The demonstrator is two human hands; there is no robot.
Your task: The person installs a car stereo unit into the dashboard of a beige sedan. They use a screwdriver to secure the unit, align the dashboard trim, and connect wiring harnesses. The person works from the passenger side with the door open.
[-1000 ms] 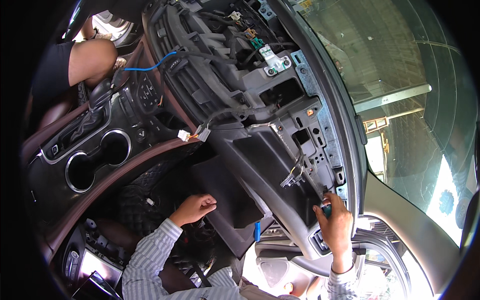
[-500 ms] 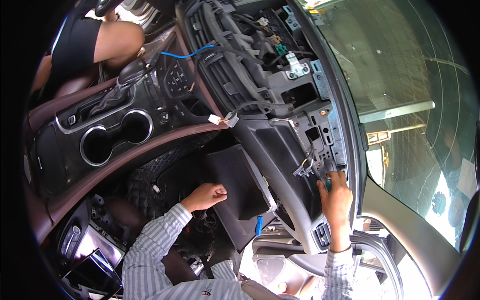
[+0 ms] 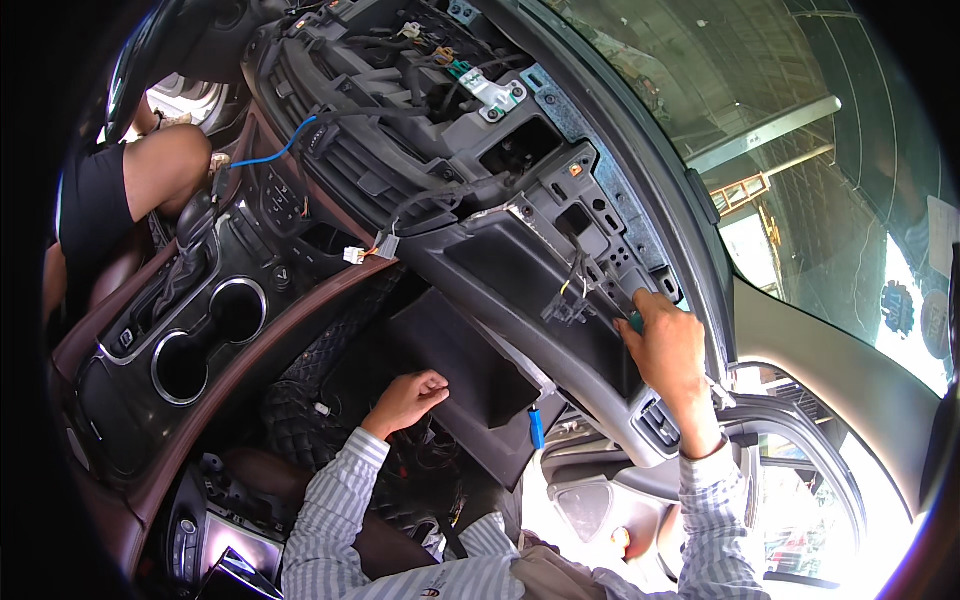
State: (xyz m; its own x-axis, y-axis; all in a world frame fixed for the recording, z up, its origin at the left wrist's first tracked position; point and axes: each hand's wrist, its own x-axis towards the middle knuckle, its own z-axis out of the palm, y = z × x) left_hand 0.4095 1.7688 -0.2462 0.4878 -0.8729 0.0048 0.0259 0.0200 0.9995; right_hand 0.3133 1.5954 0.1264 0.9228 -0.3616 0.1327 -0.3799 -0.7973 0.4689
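1. At the lower middle of the frame, the left hand [image 3: 408, 398] in a striped grey-white sleeve is loosely curled with nothing in it, and it hovers just beside the flat black plastic lower panel [image 3: 455, 365] above the quilted black floor mat [image 3: 300, 400].
2. A small blue cylindrical tool handle [image 3: 536, 428] hangs near the lower edge of this panel.
3. At the middle right, the right hand [image 3: 668, 350] is closed around a small teal-tipped tool [image 3: 634, 321], and the tip touches the bare dark grey dashboard frame [image 3: 560, 215] where the loose thin wires [image 3: 572, 292] hang.
4. In my judgement, the tool should stay straight on its fastener, and the free hand should support the panel so it does not drop.
5. Farther, at the left, the glossy centre console with two round cup holders [image 3: 205, 335] lies.
6. At the upper left, another person's bare knee [image 3: 165, 170] is near a blue cable [image 3: 285, 148].
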